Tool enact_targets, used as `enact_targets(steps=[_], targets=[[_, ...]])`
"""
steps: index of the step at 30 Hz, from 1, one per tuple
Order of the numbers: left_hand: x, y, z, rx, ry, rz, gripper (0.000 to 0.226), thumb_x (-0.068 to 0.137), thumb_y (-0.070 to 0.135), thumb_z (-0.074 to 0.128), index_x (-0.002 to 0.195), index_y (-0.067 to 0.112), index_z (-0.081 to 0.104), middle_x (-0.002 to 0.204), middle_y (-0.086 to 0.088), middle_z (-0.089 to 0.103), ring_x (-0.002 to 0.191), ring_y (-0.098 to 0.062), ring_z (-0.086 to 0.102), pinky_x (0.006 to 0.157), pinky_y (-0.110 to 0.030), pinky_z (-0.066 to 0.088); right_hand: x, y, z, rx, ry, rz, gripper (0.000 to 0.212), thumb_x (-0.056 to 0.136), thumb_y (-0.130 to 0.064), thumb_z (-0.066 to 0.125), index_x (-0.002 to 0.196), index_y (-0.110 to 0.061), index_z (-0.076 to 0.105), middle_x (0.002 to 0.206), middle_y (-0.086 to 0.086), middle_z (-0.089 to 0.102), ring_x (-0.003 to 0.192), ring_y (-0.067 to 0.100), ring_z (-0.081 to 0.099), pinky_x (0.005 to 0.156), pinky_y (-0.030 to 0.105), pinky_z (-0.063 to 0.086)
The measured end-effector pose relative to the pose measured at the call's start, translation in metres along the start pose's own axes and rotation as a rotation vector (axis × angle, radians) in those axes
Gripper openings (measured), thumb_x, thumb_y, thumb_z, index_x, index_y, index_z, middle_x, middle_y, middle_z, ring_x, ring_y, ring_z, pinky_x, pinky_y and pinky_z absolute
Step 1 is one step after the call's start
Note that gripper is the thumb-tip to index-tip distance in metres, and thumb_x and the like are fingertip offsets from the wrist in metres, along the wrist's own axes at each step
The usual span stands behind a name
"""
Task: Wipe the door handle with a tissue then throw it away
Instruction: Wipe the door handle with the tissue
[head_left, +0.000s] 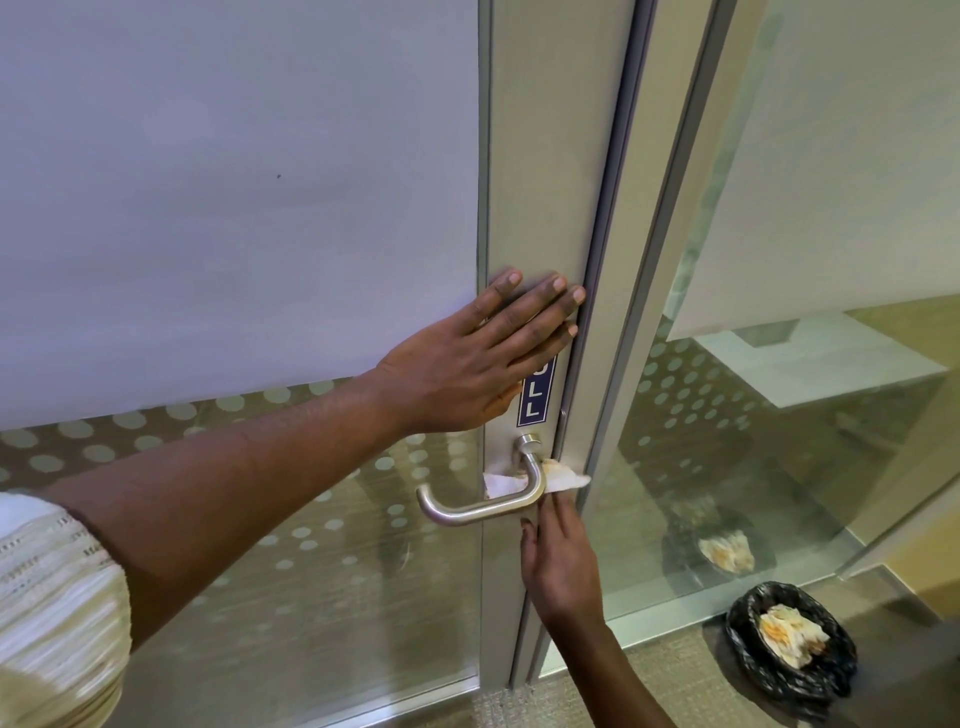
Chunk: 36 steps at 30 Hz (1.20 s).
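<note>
A brushed-metal lever door handle (478, 506) sticks out from the grey metal door frame (550, 182). A white tissue (563, 477) is tucked behind the handle's neck, with one end poking out left and the other right. My right hand (558, 564) comes up from below and pinches the tissue's right end against the handle. My left hand (480, 358) lies flat and open on the frame above the handle, partly covering a blue PULL label (535, 400).
A small bin lined with a black bag (789, 644) stands on the floor at the lower right and holds used tissues. Frosted glass panels with dot patterns flank the frame. The glass to the right reflects the bin.
</note>
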<state>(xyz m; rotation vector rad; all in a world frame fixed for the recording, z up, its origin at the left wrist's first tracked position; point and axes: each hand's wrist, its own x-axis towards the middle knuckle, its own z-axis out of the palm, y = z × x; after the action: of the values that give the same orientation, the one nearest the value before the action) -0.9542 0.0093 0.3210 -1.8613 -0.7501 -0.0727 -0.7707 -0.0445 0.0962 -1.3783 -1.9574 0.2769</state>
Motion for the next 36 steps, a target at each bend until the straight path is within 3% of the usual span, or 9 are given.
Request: enact_targets(steps=[3,7,13,19,24,27,31,33,36], targets=[[0.001,0.0,-0.001,0.002,0.003,-0.001,0.068,0.111,0.037,0.028,0.167,0.002,0.012,0.174,-0.025,0.01,0.161,-0.04,0.012,0.13,-0.056,0.004,0.015,-0.01,-0.013,0.132,0.084,0.024,0.052,0.089,0.001,0.06,0.139,-0.006,0.05,0.143,0.009,0.049,0.128,0.023,0.05,0.098,0.03,0.047],[0.001,-0.001,-0.003,0.004,-0.003,0.0,0.068,0.111,0.038,0.029,0.168,0.003,0.013,0.174,-0.024,0.011,0.161,-0.039,0.013,0.13,-0.055,0.006,0.038,-0.02,-0.035,0.284,0.248,0.067,0.026,0.091,0.002,0.055,0.111,-0.013,0.061,0.107,0.0,0.063,0.091,0.012,0.057,0.075,0.018,0.041],[0.001,-0.001,-0.003,0.031,0.007,0.003,0.069,0.111,0.038,0.029,0.167,0.002,0.013,0.174,-0.024,0.012,0.161,-0.039,0.014,0.13,-0.055,0.01,0.066,-0.03,-0.065,0.138,0.215,-0.11,0.028,0.074,0.013,0.059,0.091,-0.008,0.066,0.097,0.004,0.064,0.083,0.016,0.056,0.069,0.01,0.034],[0.0,0.0,-0.004,0.053,-0.002,0.005,0.072,0.111,0.044,0.029,0.167,0.002,0.012,0.174,-0.025,0.01,0.161,-0.04,0.013,0.13,-0.056,0.009,0.078,-0.046,-0.073,-0.125,-0.04,-0.507,0.029,0.077,-0.003,0.067,0.105,-0.009,0.075,0.104,0.004,0.068,0.097,0.024,0.057,0.072,0.035,0.052],[0.001,-0.001,-0.004,0.067,0.01,0.007,0.072,0.11,0.043,0.032,0.167,0.002,0.013,0.173,-0.025,0.012,0.161,-0.04,0.014,0.13,-0.056,0.009,0.073,-0.033,-0.07,0.007,0.037,-0.373,0.035,0.075,0.003,0.059,0.105,-0.008,0.074,0.107,0.005,0.067,0.101,0.028,0.058,0.08,0.036,0.052],[0.002,-0.001,-0.004,0.068,0.014,0.005,0.07,0.11,0.039,0.031,0.167,0.002,0.014,0.173,-0.024,0.012,0.161,-0.039,0.014,0.13,-0.056,0.009,0.063,-0.036,-0.06,0.086,0.122,-0.205,0.041,0.073,0.009,0.059,0.107,-0.009,0.072,0.112,0.003,0.065,0.103,0.021,0.058,0.085,0.022,0.047],[0.001,-0.001,-0.004,0.056,0.001,0.003,0.069,0.111,0.039,0.028,0.167,0.003,0.012,0.174,-0.025,0.01,0.161,-0.039,0.012,0.13,-0.056,0.005,0.059,-0.039,-0.061,0.159,0.188,-0.021,0.033,0.081,0.008,0.063,0.106,-0.014,0.066,0.11,-0.002,0.063,0.089,0.009,0.055,0.075,0.0,0.032],[0.001,-0.001,-0.004,0.058,-0.002,0.003,0.07,0.111,0.04,0.028,0.167,0.002,0.011,0.174,-0.025,0.009,0.161,-0.04,0.011,0.13,-0.056,0.005,0.061,-0.043,-0.064,0.076,0.135,-0.109,0.036,0.078,0.007,0.063,0.108,-0.013,0.068,0.111,0.002,0.064,0.092,0.014,0.056,0.076,0.006,0.036],[0.001,-0.001,-0.004,0.065,-0.001,0.002,0.072,0.11,0.042,0.031,0.167,0.003,0.011,0.174,-0.025,0.01,0.161,-0.04,0.012,0.13,-0.056,0.006,0.068,-0.049,-0.067,-0.099,0.062,-0.328,0.035,0.073,0.007,0.065,0.103,-0.008,0.074,0.106,0.007,0.067,0.096,0.026,0.057,0.075,0.033,0.052]])
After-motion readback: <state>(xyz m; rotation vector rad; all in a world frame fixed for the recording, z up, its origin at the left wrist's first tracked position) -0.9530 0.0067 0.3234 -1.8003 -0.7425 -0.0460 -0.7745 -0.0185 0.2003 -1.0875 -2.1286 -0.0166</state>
